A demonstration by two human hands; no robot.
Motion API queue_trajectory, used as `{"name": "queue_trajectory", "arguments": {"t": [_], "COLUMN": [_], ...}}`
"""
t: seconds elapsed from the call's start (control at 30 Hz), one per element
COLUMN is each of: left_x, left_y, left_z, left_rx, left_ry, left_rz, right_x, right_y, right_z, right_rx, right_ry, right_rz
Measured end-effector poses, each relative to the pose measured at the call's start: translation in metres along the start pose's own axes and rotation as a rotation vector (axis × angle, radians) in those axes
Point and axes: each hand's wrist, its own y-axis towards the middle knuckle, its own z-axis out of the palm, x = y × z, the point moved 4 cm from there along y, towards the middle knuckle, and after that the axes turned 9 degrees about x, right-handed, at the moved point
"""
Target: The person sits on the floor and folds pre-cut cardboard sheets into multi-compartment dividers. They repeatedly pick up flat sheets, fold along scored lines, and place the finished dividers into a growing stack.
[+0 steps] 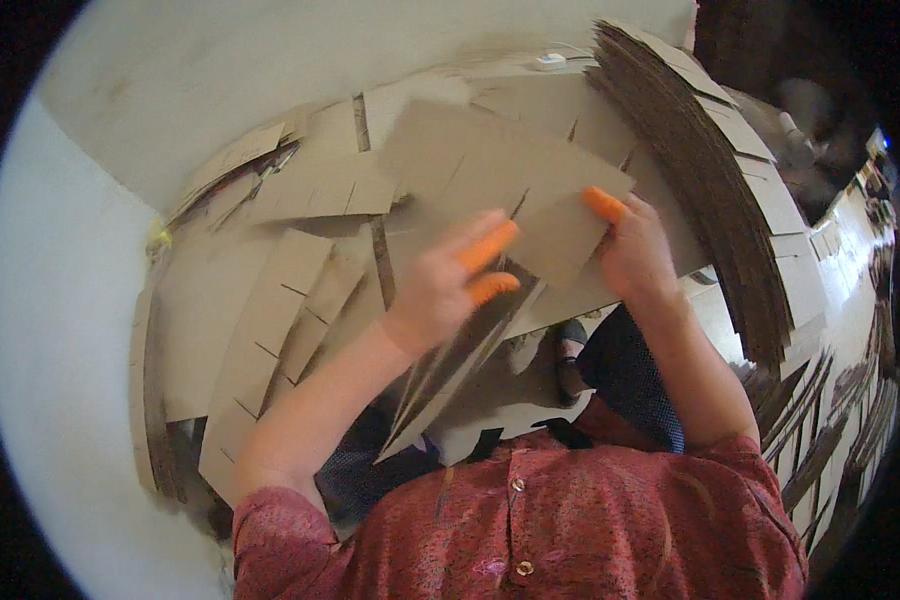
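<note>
My right hand grips the right edge of a slotted brown cardboard sheet; an orange finger cover lies over the sheet's corner. My left hand, slightly blurred, is at the sheet's near left side with its fingers stretched out. Two of its fingers wear orange covers. Whether the left fingertips touch the sheet I cannot tell. Below and between my hands, several upright cardboard strips stand at a slant, partly hidden by the left hand and the sheet.
Slotted cardboard pieces lie loosely on the left and far side. A tall curved stack of cardboard strips rises on the right. More stacked strips stand by the pale wall. A small white plug-like item sits at the back.
</note>
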Motion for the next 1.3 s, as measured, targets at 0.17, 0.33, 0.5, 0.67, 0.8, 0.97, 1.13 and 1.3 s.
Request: {"name": "queue_trajectory", "arguments": {"t": [0.17,0.33,0.5,0.67,0.8,0.97,1.13,1.3], "left_x": [0.045,0.021,0.012,0.019,0.011,0.016,0.010,0.012], "left_y": [-0.052,-0.066,-0.073,-0.083,-0.076,-0.081,-0.078,-0.080], "left_z": [-0.009,-0.026,-0.037,-0.039,-0.039,-0.037,-0.035,-0.033], "left_rx": [0.232,0.280,0.285,0.243,0.237,0.222,0.189,0.167], "left_ry": [-0.125,-0.114,0.014,0.064,0.185,0.229,0.220,0.254], "left_rz": [-0.755,-0.811,-0.734,-0.739,-0.659,-0.659,-0.666,-0.596], "right_x": [0.022,0.010,0.005,0.023,0.027,0.024,0.038,0.032], "right_y": [-0.030,-0.056,-0.072,-0.075,-0.077,-0.077,-0.076,-0.073], "right_z": [-0.046,-0.072,-0.071,-0.072,-0.071,-0.076,-0.072,-0.079], "right_rx": [-0.204,-0.224,-0.126,-0.110,-0.100,-0.099,-0.078,-0.019], "right_ry": [0.161,-0.082,-0.374,-0.559,-0.492,-0.444,-0.551,-0.500], "right_rz": [-0.100,-0.208,-0.224,-0.252,-0.262,-0.244,-0.367,-0.258]}}
